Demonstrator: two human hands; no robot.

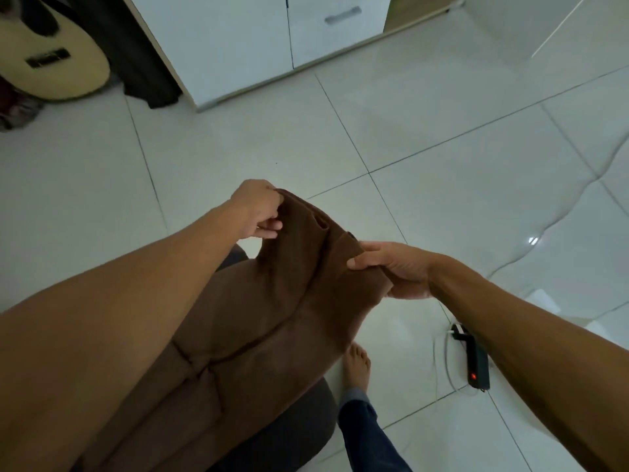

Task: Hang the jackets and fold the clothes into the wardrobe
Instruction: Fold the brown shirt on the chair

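A brown garment (258,321) with stitched seams hangs in front of me above the tiled floor. My left hand (258,209) pinches its top edge at the left corner. My right hand (394,267) grips the same top edge at the right, fingers curled round the cloth. The fabric droops between both hands and runs down toward my body. The white wardrobe (238,39) stands at the back, its doors closed, well beyond both hands.
A guitar (51,56) leans at the back left beside dark hanging cloth (143,56). A black power strip (476,359) with a red light and white cables lies on the floor at right. My bare foot (355,366) stands below the garment. A dark cushion (292,434) sits under it.
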